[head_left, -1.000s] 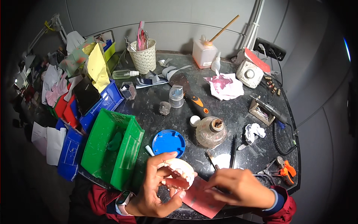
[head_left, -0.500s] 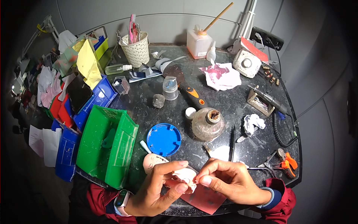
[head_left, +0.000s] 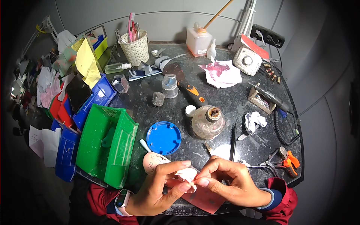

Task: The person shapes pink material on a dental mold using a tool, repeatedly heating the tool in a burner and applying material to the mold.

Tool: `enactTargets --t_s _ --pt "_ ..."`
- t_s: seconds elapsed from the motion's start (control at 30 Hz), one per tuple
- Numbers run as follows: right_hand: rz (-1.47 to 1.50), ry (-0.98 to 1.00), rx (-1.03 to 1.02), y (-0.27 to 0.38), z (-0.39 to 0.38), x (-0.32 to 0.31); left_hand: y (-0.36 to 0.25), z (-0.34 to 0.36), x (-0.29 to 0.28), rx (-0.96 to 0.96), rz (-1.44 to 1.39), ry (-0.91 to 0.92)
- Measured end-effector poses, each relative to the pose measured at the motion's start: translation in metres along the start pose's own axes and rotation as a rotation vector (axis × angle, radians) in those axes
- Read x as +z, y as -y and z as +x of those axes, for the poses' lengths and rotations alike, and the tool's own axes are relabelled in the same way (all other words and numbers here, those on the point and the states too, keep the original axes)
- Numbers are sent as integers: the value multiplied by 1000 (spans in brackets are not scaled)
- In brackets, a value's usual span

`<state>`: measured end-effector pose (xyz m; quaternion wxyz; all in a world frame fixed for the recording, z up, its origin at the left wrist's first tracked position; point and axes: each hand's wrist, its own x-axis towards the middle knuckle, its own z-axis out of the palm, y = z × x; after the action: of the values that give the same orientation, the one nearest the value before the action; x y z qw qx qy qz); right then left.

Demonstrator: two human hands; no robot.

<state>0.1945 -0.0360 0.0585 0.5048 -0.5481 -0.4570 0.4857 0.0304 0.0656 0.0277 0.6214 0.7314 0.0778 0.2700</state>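
My left hand (head_left: 159, 189) is closed round the edges of a small whitish plaster dental cast (head_left: 186, 174), thumb below and fingers above. Pink material shows beside the cast, between palm and thumb. At the cast's right edge my right hand (head_left: 225, 180) pinches thumb and forefinger together; whatever lies between those tips is too small to make out. Beneath both hands is a flat pink wax sheet (head_left: 206, 200) near the table's front edge. A rounded pinkish block (head_left: 153, 160) with handwriting on it lies just beyond my left hand.
A green bin (head_left: 99, 148) stands left of a round blue lid (head_left: 164, 138). Ahead sits a glass spirit burner (head_left: 208, 125), with a black pen-like tool (head_left: 234, 142) to its right. Orange-handled pliers (head_left: 290, 165) lie right; a corded handpiece (head_left: 272, 97) rests on its stand.
My right fingertips have shifted slightly against the cast's edge, and the cast is turned a little. The whole view has moved slightly; the things on the table stay in place.
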Motion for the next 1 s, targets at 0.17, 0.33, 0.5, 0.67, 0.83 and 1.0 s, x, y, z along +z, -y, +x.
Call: enactTargets --t_s 0.17,0.33,0.5,0.67,0.83,1.0 --pt "29 -35 30 -1 -2 2 3 -1 1 -14 -42 -4" --pt "100 -76 36 -1 -1 8 2 -1 -1 -10 -39 28" --pt "137 -115 -34 -1 -1 11 -3 1 -1 -17 -62 27" --pt "-270 -100 -452 -7 9 -1 -2 1 -3 -101 -217 59" --pt "-367 -72 -513 -7 11 -4 -1 1 -2 -91 -172 48" --pt "-449 -64 -549 -10 9 -3 -4 -1 -3 -129 -187 45"
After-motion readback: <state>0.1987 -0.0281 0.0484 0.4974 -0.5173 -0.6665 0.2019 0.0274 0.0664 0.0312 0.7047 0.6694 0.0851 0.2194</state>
